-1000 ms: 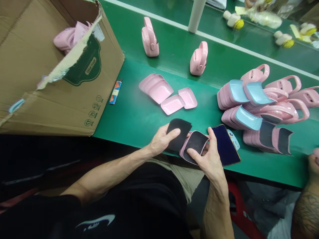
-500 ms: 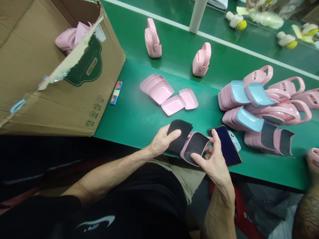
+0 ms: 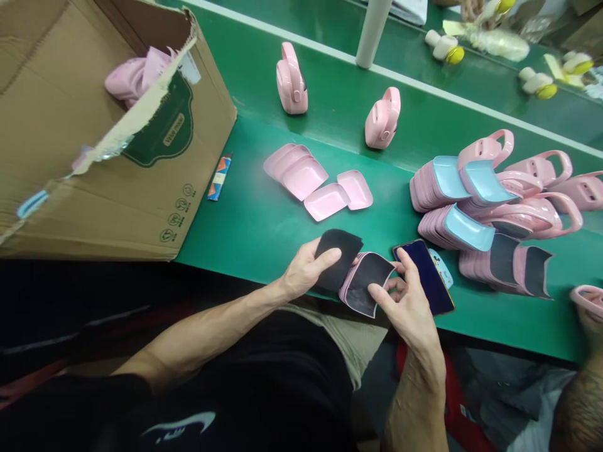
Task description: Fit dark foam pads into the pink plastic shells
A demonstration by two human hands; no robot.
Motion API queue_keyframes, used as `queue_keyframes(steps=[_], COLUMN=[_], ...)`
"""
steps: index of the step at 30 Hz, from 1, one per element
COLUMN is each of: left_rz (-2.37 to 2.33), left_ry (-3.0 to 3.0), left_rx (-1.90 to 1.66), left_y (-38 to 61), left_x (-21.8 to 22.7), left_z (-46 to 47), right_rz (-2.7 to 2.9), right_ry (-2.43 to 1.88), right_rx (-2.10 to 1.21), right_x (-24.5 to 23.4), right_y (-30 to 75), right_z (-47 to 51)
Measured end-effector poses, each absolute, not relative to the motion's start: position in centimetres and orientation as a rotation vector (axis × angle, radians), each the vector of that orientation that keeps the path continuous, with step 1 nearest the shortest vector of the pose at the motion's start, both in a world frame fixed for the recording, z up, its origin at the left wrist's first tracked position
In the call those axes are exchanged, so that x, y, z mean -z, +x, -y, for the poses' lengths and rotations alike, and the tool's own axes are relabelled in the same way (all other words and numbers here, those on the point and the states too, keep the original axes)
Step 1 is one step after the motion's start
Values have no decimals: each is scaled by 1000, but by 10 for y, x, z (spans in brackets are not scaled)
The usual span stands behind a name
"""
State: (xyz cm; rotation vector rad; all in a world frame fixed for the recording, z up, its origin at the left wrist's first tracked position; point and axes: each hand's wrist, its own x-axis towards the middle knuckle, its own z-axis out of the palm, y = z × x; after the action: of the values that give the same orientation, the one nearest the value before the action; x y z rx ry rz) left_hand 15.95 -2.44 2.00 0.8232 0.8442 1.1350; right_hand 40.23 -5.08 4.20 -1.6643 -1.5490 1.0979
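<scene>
In my left hand [image 3: 305,267], thumb on top, is a small stack of black sheets [image 3: 340,248] with rounded corners. Right beside them, at the table's front edge, is a stack of curved pink panels [image 3: 347,287], its top one faced with a black sheet [image 3: 371,281]. My right hand [image 3: 405,295] grips this stack at its right side, thumb against the black face and fingers around the edge. The stack's underside is hidden. A dark-screened phone [image 3: 426,279] lies just behind my right fingers.
Loose pink panels [image 3: 304,179] lie on the green table [image 3: 245,232]. Two pink handled devices [image 3: 292,85] stand behind. To the right are stacked panels with blue [image 3: 475,229] or black faces and more handled devices. A cardboard box [image 3: 207,138] stands left; another person's hand [image 3: 591,320] is far right.
My right thumb has slid a little up and to the right over the black face of the top panel. The left hand keeps its hold; the view has shifted slightly.
</scene>
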Motion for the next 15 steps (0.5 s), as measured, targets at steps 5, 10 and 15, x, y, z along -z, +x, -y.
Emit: queue_keyframes(steps=[5,10,15], left_rz=[-860,-859,-839], left_ry=[829,840,837], left_rx=[-1142,-1130,-1150], left_y=[160,159,159], left_x=[-20,-21,-21], left_z=[25,25,24], right_rz=[1471,1465,1523], right_ry=[-1667,-1693,-1700], right_rx=[-1208,-1162,-1000], right_x=[-35,-42,-45], right_y=[398,398,394], right_z=[50,47,44])
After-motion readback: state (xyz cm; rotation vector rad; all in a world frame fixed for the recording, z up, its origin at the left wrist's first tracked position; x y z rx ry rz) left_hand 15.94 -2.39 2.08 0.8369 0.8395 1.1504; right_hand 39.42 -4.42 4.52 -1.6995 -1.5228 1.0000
